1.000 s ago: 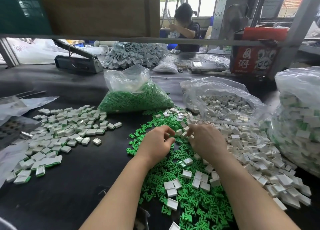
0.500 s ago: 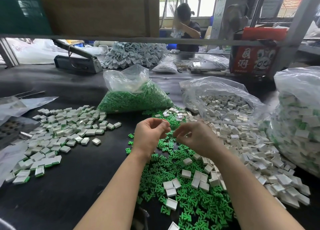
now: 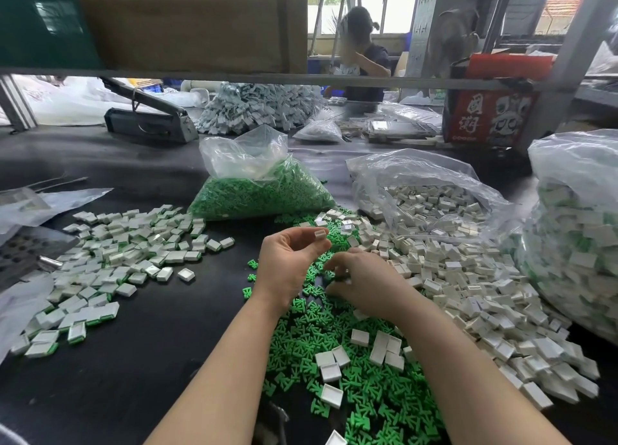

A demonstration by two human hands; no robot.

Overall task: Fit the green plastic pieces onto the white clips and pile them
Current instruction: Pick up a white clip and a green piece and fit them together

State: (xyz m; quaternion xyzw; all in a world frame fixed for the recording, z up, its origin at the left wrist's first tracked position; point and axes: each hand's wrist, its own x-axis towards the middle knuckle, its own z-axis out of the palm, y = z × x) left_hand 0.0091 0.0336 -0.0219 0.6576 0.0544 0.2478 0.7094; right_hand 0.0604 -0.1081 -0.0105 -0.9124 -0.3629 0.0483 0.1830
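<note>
While the left hand (image 3: 287, 270) hangs just above the black table (image 3: 117, 377), we see its thumb and fingertips curled in a pinch on one white clip (image 3: 320, 234), open side towards us, held over the far edge of the green pieces (image 3: 354, 387). Our right hand (image 3: 364, 284) sits lower, knuckles up, fingers bent down among the loose green pieces; something small and pale shows at its fingertips, but we cannot tell whether it has hold of anything. Green pieces spread across the middle of the table between both forearms, with a few white clips lying on top of them. Just right of that, the loose clips (image 3: 475, 297) form a wide white drift, running out from an open clear bag (image 3: 421, 190) of the same clips. Behind the hands a second bag (image 3: 261, 190) bulges with green pieces. Over on the left lies the finished pile (image 3: 127, 260), white clips with green edges showing, well apart from the hands. At far right a big bag (image 3: 578, 237) holds more finished ones, white and green mixed. Beyond the bench a red box (image 3: 491, 113) stands under a shelf rail, a grey heap of parts (image 3: 261, 106) lies farther back, and another person (image 3: 364, 53) sits at the window.
</note>
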